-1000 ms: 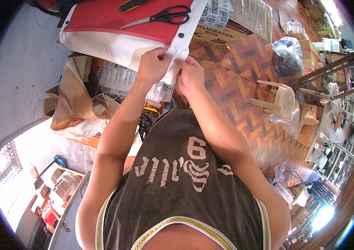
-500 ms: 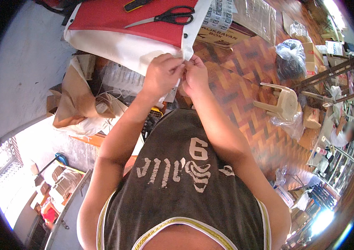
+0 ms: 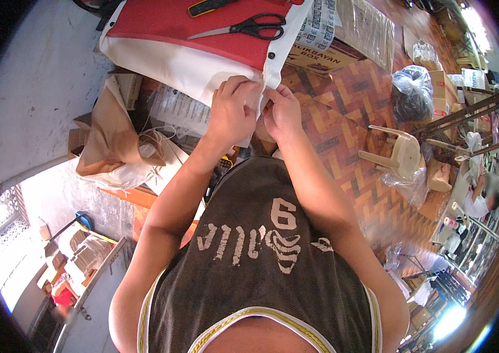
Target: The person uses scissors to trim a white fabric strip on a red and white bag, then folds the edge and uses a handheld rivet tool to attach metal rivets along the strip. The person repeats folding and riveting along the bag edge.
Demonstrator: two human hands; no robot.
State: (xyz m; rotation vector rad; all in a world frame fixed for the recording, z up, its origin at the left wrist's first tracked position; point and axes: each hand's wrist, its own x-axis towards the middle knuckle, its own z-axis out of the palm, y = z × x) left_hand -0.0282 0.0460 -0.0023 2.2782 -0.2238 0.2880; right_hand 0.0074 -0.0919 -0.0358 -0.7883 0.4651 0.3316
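A red and white fabric sheet [image 3: 190,50] spreads out in front of me, with black round fasteners along its white border. At its near right corner, my left hand [image 3: 234,112] has its fingers curled against the white edge. Just to the right, my right hand [image 3: 283,113] pinches the hanging corner of the same sheet between thumb and fingers. On the red part lie black-handled scissors [image 3: 255,27], and beyond them a black and yellow cutter knife [image 3: 208,7]. The fingertips of my left hand are partly hidden.
A cardboard box [image 3: 320,56] stands to the right of the sheet. Brown paper [image 3: 111,138] and paper sheets are heaped to the left. On the parquet floor at right are a beige plastic stool [image 3: 396,152] and a filled plastic bag [image 3: 412,93]. Another person [image 3: 480,203] is far right.
My hands have moved slightly apart at the fabric corner, the right hand shifting a little to the right. The sheet, scissors and surroundings sit slightly farther right in the view.
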